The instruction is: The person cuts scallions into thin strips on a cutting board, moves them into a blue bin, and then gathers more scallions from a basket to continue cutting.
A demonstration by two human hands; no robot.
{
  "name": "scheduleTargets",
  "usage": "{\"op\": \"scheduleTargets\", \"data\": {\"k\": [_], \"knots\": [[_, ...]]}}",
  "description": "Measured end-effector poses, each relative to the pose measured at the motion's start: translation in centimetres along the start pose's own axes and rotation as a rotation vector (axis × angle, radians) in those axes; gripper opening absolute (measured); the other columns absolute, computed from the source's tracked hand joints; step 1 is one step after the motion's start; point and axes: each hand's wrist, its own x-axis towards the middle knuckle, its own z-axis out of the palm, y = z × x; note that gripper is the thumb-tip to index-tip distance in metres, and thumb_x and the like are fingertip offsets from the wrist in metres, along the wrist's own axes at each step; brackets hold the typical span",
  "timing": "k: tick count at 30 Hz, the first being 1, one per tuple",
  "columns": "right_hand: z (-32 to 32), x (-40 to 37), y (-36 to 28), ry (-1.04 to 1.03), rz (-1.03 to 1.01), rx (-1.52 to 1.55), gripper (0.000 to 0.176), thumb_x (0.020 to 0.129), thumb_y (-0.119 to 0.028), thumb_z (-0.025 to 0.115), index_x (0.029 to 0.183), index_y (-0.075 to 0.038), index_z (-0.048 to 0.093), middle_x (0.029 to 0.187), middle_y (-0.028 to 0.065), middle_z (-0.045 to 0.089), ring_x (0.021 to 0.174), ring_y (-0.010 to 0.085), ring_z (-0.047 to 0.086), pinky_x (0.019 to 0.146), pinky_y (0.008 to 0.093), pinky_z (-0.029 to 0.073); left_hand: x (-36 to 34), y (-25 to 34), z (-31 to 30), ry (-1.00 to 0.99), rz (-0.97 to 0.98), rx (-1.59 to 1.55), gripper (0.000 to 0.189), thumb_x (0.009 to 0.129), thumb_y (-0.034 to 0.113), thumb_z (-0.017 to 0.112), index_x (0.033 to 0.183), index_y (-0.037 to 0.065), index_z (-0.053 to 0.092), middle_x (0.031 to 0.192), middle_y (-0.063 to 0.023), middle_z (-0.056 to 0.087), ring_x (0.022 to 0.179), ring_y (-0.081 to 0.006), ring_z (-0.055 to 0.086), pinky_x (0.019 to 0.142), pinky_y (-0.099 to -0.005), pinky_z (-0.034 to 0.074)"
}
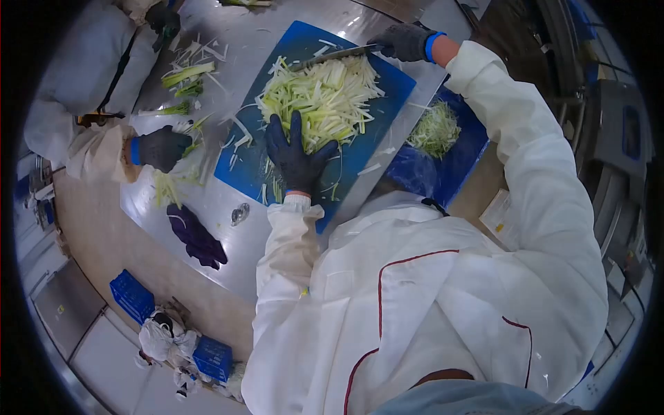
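Observation:
A broad heap of pale green, leek-like strips (pixel 318 97) covers much of the blue cutting board (pixel 242 159). My left hand (pixel 299 153), in a dark glove, lies with fingers spread against the near side of the heap. At the far edge of the board, my gloved right hand (pixel 408 43) is closed round the handle of a knife (pixel 335 55). The blade lies along the top of the strips. Loose shreds are scattered on the board near my left wrist.
Shredded greens (pixel 436 130) lie in a blue plastic-lined container (pixel 465 155) at right. A co-worker's gloved hand (pixel 162 149) is among cut stalks (pixel 188 75) on the metal table (pixel 228 266). A dark purple glove (pixel 195 236) and a small shiny object (pixel 240 214) lie nearby.

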Motion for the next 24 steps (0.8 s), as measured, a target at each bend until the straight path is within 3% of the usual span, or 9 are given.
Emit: {"op": "scheduleTargets", "data": {"k": [1,8,11,12,15,17,19,24], "knots": [[0.3,-0.2,0.3,0.054,-0.055,0.009,0.027,0.084,-0.017,0.064,0.111,-0.015,0.068,0.095,0.0139,0.070,0.091,0.0354,0.066,0.082,0.0464,0.052,0.4,0.3,0.5,0.004,0.019,-0.010,0.095,0.067,0.061,0.079,0.146,0.019,0.047,0.151,-0.0272,0.034,0.135,-0.0493,0.035,0.109,-0.0603,0.028],[2.1,-4.9,2.3,-0.047,-0.038,0.066,0.042,0.089,-0.021,0.066,0.130,-0.016,0.060,0.111,0.0118,0.068,0.103,0.0323,0.062,0.090,0.0451,0.050,1.9,5.0,4.7,-0.068,0.166,-0.035,0.083,0.067,0.056,0.080,0.140,0.022,0.055,0.152,-0.0251,0.033,0.135,-0.0463,0.036,0.109,-0.0605,0.027],[2.1,-9.4,3.1,-0.060,0.019,0.001,0.040,0.090,-0.022,0.064,0.130,-0.017,0.060,0.111,0.0118,0.068,0.104,0.0321,0.062,0.091,0.0445,0.050,1.9,7.5,6.9,-0.079,0.273,-0.067,0.084,0.066,0.057,0.082,0.139,0.022,0.057,0.148,-0.0258,0.038,0.132,-0.0468,0.039,0.107,-0.0585,0.031],[3.1,-11.5,4.0,0.027,0.012,0.029,0.041,0.090,-0.022,0.064,0.130,-0.017,0.060,0.110,0.0114,0.068,0.103,0.0325,0.062,0.091,0.0443,0.050,1.7,8.2,8.0,-0.091,0.283,-0.085,0.081,0.068,0.057,0.080,0.138,0.024,0.058,0.146,-0.0251,0.040,0.132,-0.0473,0.039,0.107,-0.0596,0.031],[5.6,-18.3,6.9,0.115,0.045,0.175,0.038,0.093,-0.024,0.061,0.130,-0.017,0.060,0.110,0.0123,0.067,0.102,0.0329,0.062,0.092,0.0444,0.050,1.0,11.6,11.3,-0.134,0.374,-0.114,0.080,0.069,0.058,0.077,0.140,0.029,0.055,0.152,-0.0200,0.036,0.138,-0.0405,0.035,0.109,-0.0618,0.029],[3.2,-23.3,5.9,0.013,0.220,0.173,0.036,0.094,-0.023,0.060,0.129,-0.016,0.061,0.107,0.0131,0.068,0.101,0.0328,0.062,0.091,0.0446,0.050,-0.4,14.9,13.8,-0.193,0.423,-0.031,0.077,0.072,0.060,0.072,0.141,0.030,0.054,0.154,-0.0156,0.035,0.135,-0.0430,0.038,0.108,-0.0612,0.030],[4.8,-27.9,7.9,0.005,0.260,0.191,0.040,0.091,-0.022,0.062,0.130,-0.018,0.061,0.118,0.0156,0.066,0.106,0.0361,0.062,0.093,0.0462,0.050,-1.8,18.3,16.9,-0.171,0.518,-0.042,0.075,0.074,0.059,0.069,0.141,0.029,0.053,0.155,-0.0143,0.034,0.133,-0.0437,0.040,0.108,-0.0608,0.031],[7.4,-37.3,9.7,0.046,0.332,0.168,0.038,0.090,-0.018,0.063,0.128,-0.015,0.062,0.116,0.0174,0.066,0.105,0.0372,0.063,0.091,0.0460,0.050,-2.5,24.8,16.4,-0.627,0.499,-0.245,0.064,0.083,0.049,0.067,0.139,0.021,0.055,0.152,-0.0172,0.039,0.133,-0.0445,0.041,0.108,-0.0574,0.035]]}}
